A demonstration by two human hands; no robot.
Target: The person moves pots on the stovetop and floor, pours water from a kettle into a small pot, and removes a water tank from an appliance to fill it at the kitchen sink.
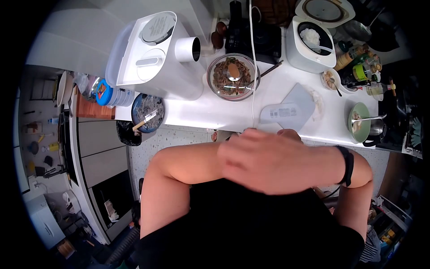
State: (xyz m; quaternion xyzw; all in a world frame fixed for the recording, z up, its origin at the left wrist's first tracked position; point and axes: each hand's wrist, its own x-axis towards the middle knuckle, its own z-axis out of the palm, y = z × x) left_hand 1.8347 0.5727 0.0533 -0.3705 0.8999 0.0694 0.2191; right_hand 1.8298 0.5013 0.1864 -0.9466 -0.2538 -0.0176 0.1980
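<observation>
My right hand (257,159), with a black band at its wrist, is raised across my chest. Its fingers curl inward and are slightly blurred; what they hold, if anything, is hidden. Behind it, most of my left hand (291,133) is covered, so its fingers cannot be read. A white cord (253,80) hangs down from above and runs to the edge of my right hand; whether they touch is unclear. On the counter just beyond lie flat light-grey sheets (289,112). Farther back, a clear lid with a brown knob (234,71) covers a bowl of cooked food (219,85).
A tall white appliance (154,58) stands left, near a blue bowl (136,112) by the counter edge. At right are an open rice cooker (309,62) with rice, several bottles (358,69) and a green bowl (358,114). Chopsticks (272,68) rest beside the lidded bowl.
</observation>
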